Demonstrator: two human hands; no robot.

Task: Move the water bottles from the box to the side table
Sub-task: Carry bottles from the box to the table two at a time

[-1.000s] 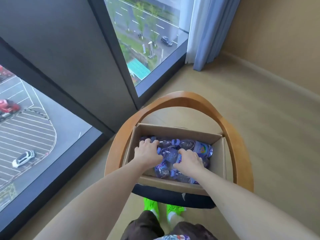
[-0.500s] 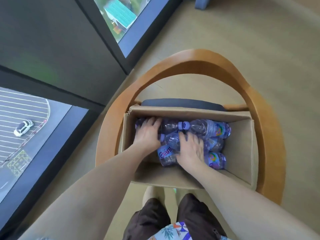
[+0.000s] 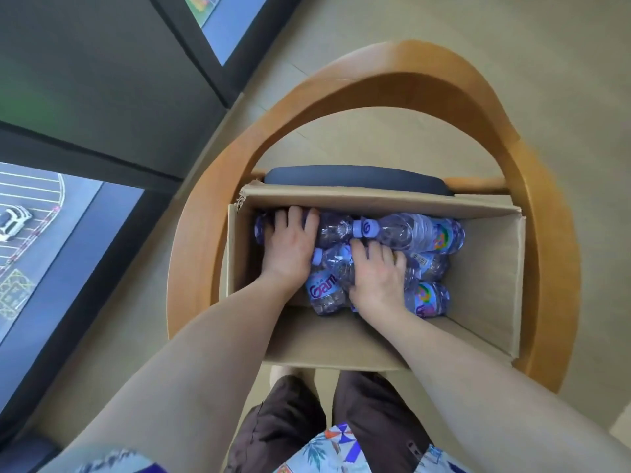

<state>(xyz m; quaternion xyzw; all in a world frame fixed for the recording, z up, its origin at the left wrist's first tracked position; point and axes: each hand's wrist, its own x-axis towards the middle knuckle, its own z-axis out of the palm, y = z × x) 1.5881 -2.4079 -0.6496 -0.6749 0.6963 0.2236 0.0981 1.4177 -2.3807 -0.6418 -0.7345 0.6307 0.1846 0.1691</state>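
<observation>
An open cardboard box (image 3: 488, 288) sits on a chair seat, with several clear water bottles with purple caps lying on their sides in its left half. My left hand (image 3: 290, 247) lies over a bottle at the far left of the box, its fingers curled round it; that bottle is mostly hidden. My right hand (image 3: 375, 278) is closed over a middle bottle. Between my hands lies a bottle with a blue label (image 3: 324, 288). Another bottle (image 3: 416, 232) lies along the far wall, and one more (image 3: 428, 298) sits right of my right hand. No side table is in view.
The box rests on a chair with a curved wooden frame (image 3: 409, 80) and a dark seat cushion (image 3: 355, 177). A floor-to-ceiling window (image 3: 51, 268) runs along the left. Beige floor surrounds the chair. My legs in dark shorts stand just in front of the box.
The view has tilted down and come closer over the box. Both hands have stayed on the bottles, their fingers closing further round them.
</observation>
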